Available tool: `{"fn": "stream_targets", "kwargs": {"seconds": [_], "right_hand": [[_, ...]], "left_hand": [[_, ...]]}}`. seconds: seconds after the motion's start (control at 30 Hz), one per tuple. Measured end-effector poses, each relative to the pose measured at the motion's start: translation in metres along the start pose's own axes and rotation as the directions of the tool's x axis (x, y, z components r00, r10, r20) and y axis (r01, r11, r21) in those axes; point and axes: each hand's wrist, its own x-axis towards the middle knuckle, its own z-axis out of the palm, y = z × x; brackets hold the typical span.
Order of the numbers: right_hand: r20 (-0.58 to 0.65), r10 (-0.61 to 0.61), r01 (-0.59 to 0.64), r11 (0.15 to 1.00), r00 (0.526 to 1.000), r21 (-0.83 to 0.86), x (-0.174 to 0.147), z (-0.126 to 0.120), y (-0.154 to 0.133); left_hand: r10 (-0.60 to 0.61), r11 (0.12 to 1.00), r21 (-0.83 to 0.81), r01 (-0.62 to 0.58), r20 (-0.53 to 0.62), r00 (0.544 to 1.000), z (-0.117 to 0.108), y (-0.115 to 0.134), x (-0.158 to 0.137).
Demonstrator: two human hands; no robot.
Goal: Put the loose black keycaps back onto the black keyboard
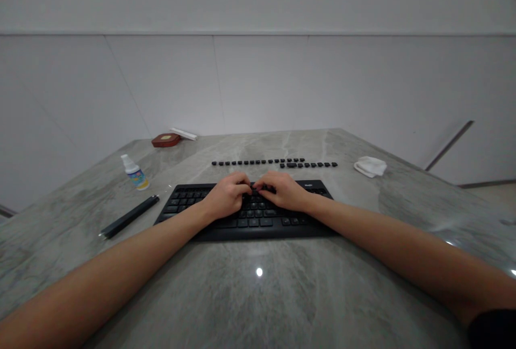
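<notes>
A black keyboard point(258, 234) lies flat in front of me, with both hands over its upper rows. My left hand point(228, 196) is closed, its thumb and index fingertips drawn together above the keys. Opposite it, almost touching, my right hand point(284, 190) is also closed in a pinch. Whatever is between the fingertips is too small and hidden to make out. Beyond the keyboard, loose black keycaps point(258, 162) stand in a long row, with a shorter row of keycaps point(308, 165) in front of its right end.
A white spray bottle point(136, 172) with a colourful label and a dark stick-like tool point(129, 216) are at left. A reddish-brown case point(165, 140) and a white strip point(184, 134) lie far left. A folded white cloth point(370, 166) is at right on the grey marbled table point(258, 300).
</notes>
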Motion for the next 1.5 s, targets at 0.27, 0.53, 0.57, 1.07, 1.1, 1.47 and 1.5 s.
{"fn": "stream_targets", "kwargs": {"seconds": [0.27, 0.53, 0.57, 1.07, 1.1, 1.47, 1.5], "right_hand": [[0.029, 0.009, -0.009, 1.0, 1.0, -0.004, 0.0011, 0.0019, 0.0035], [0.039, -0.035, 0.037, 0.998, 0.999, -0.044, 0.002, 0.0028, 0.0062], [0.041, -0.031, 0.033, 0.998, 0.999, -0.053, 0.0022, 0.0029, 0.0062], [0.041, 0.012, -0.011, 0.999, 0.999, -0.03, 0.0029, 0.0031, 0.0051], [0.046, 0.0, 0.001, 1.0, 0.999, -0.022, 0.0027, 0.0029, 0.0049], [0.036, 0.0, 0.0, 1.0, 0.999, -0.016, 0.003, -0.0001, 0.0018], [0.036, -0.006, 0.006, 1.0, 0.999, -0.013, 0.0033, 0.0002, 0.0023]], "left_hand": [[0.076, 0.997, -0.005, -0.076, -0.063, 0.995, 0.0007, -0.0007, 0.0006], [0.085, 0.996, 0.005, -0.085, -0.055, 0.995, 0.002, -0.0014, -0.0005], [0.082, 0.997, 0.007, -0.081, -0.051, 0.995, 0.0022, -0.0015, -0.0007], [0.083, 0.997, 0.001, -0.083, -0.02, 0.996, 0.0005, 0.0008, 0.002], [0.081, 0.997, 0.001, -0.081, -0.014, 0.997, 0.0005, 0.0007, 0.0019], [-0.036, 0.997, 0.066, 0.042, -0.088, 0.995, 0.0017, -0.0015, 0.001], [-0.044, 0.996, 0.07, 0.05, -0.088, 0.995, 0.002, -0.0018, 0.0009]]}}
